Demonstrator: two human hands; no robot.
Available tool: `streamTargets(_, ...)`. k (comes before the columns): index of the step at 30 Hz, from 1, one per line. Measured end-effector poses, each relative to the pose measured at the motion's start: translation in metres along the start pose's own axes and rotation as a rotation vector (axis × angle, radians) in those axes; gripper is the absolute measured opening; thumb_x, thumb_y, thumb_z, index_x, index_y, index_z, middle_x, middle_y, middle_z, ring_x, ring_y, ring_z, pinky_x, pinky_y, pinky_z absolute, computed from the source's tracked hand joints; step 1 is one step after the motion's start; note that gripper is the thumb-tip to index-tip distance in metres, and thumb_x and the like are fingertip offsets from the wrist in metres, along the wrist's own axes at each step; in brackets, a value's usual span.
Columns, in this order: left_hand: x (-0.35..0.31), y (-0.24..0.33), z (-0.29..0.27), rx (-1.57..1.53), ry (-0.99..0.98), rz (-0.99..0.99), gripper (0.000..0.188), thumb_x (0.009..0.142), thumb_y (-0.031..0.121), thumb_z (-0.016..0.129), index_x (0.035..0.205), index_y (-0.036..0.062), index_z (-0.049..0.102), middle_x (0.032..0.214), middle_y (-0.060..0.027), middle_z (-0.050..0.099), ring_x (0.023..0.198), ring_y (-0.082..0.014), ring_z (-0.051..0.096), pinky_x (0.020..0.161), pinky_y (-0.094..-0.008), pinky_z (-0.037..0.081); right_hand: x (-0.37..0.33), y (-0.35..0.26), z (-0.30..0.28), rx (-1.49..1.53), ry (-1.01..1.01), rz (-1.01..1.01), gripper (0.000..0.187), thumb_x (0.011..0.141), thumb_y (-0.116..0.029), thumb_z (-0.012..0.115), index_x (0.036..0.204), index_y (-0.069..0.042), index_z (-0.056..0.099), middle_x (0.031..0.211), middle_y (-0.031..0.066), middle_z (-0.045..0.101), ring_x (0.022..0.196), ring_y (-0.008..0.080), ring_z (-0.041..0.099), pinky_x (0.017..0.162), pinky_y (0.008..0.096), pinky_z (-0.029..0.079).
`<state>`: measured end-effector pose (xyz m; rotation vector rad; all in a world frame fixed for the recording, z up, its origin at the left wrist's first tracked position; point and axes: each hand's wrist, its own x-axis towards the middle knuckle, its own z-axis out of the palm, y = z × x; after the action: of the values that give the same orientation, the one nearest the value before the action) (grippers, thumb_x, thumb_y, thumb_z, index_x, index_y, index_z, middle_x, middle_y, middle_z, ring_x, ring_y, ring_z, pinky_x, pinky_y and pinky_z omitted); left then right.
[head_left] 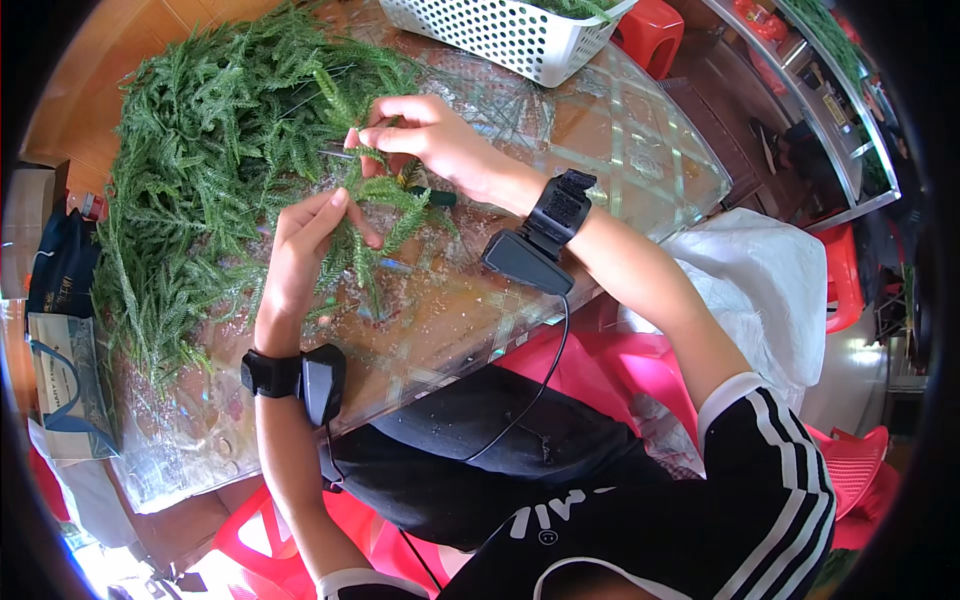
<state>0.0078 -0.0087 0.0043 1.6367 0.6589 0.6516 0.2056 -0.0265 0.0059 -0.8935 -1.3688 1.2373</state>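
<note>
While gripping one green sprig point(385, 195), left hand point(300, 250) and right hand point(420, 135), beside white basket point(500, 35).

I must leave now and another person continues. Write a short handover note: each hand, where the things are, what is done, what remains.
Left hand: pinches the lower fronds of a green fern-like sprig over the glass-topped table.
Right hand: grips the sprig's top, fingers closed on its stem.
Things: big pile of green sprigs on the table's left side; white perforated basket at the far edge, with greenery inside.
Done: cannot tell how many sprigs are finished.
Left: the held sprig is in work; the pile looks large.
</note>
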Motion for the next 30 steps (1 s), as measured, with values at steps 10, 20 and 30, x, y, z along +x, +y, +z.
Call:
streamTargets(10,-0.0004,0.0021,-0.0052,-0.019,0.128,-0.029,0.042,0.097,0.029,0.038,0.074,0.0004,0.059,0.07,-0.007,0.06,0.068,-0.0131,0.051,0.069,-0.0268,0.037,0.0023,0.0031,-0.0009,0.051,0.107,-0.031,0.014,0.089,-0.012,0.053,0.085,0.0,0.057,0.104,0.0117,0.063,0.075,0.0118,0.061,0.063,0.0244,0.048)
streamTargets(20,-0.0009,0.0036,-0.0047,-0.046,0.162,-0.028,0.042,0.098,0.031,0.039,0.074,0.0004,0.058,0.07,-0.0055,0.057,0.069,-0.0135,0.05,0.07,-0.027,0.038,0.005,0.0064,-0.0041,0.051,0.138,-0.069,0.015,0.09,-0.012,0.053,0.088,0.001,0.058,0.105,0.0106,0.064,0.073,0.0126,0.062,0.061,0.0237,0.049)
streamTargets(30,-0.0001,0.0021,-0.0044,0.069,0.127,-0.058,0.04,0.097,0.028,0.041,0.074,0.0014,0.06,0.066,-0.0034,0.059,0.058,-0.0077,0.043,0.056,-0.023,0.032,0.0046,0.0071,-0.0044,0.027,0.121,-0.078,0.018,0.09,-0.016,0.053,0.091,0.0,0.061,0.089,0.0074,0.066,0.072,0.0104,0.061,0.06,0.0229,0.045)
